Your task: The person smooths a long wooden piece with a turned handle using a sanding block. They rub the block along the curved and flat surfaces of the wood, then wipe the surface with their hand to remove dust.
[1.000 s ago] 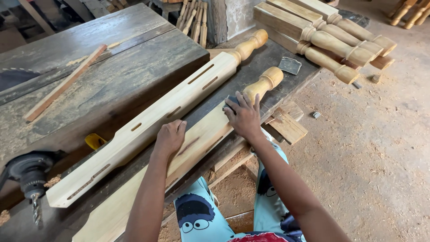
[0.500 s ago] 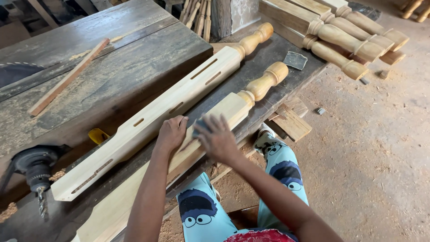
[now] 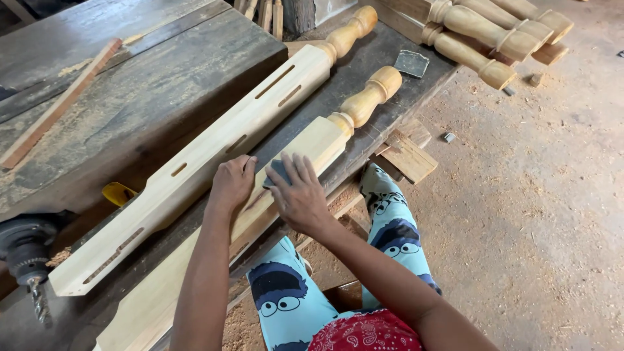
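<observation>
Two long pale wooden posts with turned ends lie side by side on a dark workbench (image 3: 162, 104). The nearer post (image 3: 312, 146) runs from lower left to upper right. My right hand (image 3: 299, 195) presses a small dark piece of sandpaper (image 3: 278, 172) flat on its square face. My left hand (image 3: 232, 183) rests beside it, fingers curled over the post's far edge. The farther post (image 3: 214, 153) has several slots cut in it and lies untouched.
A drill (image 3: 26, 253) with a bit sits at the bench's left end, near a yellow object (image 3: 118, 193). A thin wood strip (image 3: 58, 104) lies on the bench. More turned posts (image 3: 481, 32) are stacked top right. Another sandpaper piece (image 3: 411, 63) lies near them. Sawdust covers the floor.
My right hand has slid with the sandpaper down the nearer post from near its turned end to beside my left hand. The left hand stayed on the post.
</observation>
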